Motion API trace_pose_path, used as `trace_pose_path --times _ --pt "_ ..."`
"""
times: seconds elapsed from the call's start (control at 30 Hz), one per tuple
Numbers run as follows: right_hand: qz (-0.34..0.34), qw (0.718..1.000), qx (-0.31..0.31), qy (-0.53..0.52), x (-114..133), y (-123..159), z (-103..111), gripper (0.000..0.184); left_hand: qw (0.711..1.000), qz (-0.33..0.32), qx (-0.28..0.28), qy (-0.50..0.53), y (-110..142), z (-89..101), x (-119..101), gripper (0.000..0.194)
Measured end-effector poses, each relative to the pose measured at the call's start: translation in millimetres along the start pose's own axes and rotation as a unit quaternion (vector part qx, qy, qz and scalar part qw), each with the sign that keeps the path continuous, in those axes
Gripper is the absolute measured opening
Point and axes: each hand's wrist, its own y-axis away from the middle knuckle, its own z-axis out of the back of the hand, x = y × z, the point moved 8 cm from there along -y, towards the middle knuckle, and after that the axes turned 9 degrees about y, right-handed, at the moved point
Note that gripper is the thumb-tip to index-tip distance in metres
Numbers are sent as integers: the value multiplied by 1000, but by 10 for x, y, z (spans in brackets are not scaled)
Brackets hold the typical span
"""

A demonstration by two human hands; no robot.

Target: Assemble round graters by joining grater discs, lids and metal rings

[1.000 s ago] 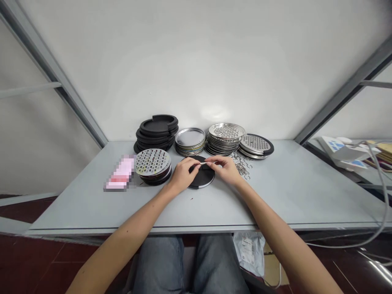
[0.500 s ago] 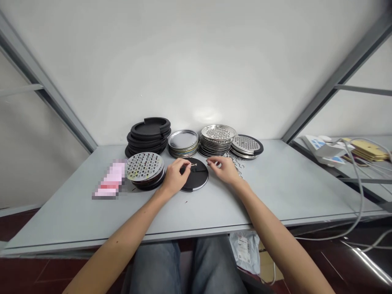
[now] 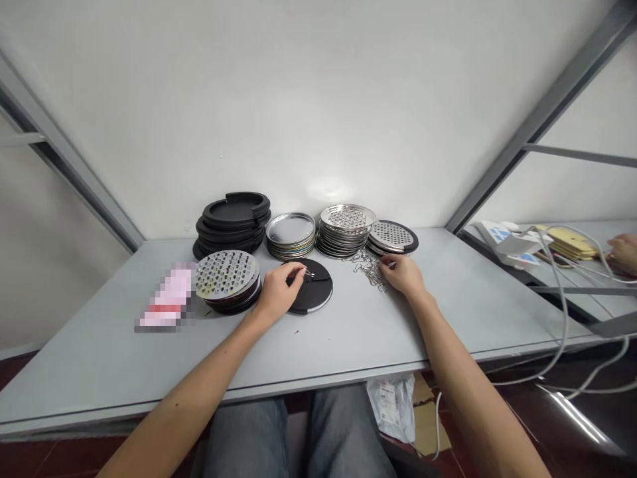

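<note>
My left hand (image 3: 282, 289) pinches a small metal hook (image 3: 309, 273) between thumb and fingertips, just over a round black disc (image 3: 318, 290) with a pale rim. That disc lies flat on the table. To its right, my right hand (image 3: 405, 275) reaches to the near edge of a loose heap of small metal hooks (image 3: 371, 272). Its thumb and fingertips are pressed together at the heap; whether they hold a hook is hidden. Left of my left hand stands a stack of perforated metal discs (image 3: 227, 273) with black ones beneath.
Along the wall stand black ring-edged discs (image 3: 233, 222), plain metal discs (image 3: 291, 229), perforated metal discs (image 3: 347, 222) and a black-edged perforated disc (image 3: 395, 234). A blurred pink item (image 3: 166, 299) lies left. Another person's hand (image 3: 626, 252) shows beyond the frame at right, near cables (image 3: 562, 318).
My right hand has moved right, from beside the black disc to the heap of hooks. My left hand keeps its hook over the disc. Another person's hand has appeared at far right.
</note>
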Motion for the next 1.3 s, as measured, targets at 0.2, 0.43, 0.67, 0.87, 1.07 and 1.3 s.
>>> trace_pose_path --times 0.2,0.43,0.67,0.87,1.07,1.3 --pt "-12 1000 19 4 5 16 -27 18 1000 -5 4 1 6 -13 -4 16" --pt "-4 1000 5 -21 12 7 13 16 997 46 -4 54 9 -23 118 17" --pt "53 973 -87 -207 299 122 242 21 960 133 -45 243 -11 -28 279 22" --pt "154 917 -26 -367 1052 216 225 28 876 253 -27 409 3 -128 343 34" --pt "241 851 59 -463 1843 343 294 25 847 279 -31 452 31 -115 352 35" --pt "274 783 154 -536 2088 601 66 18 853 310 -20 419 74 -151 373 45"
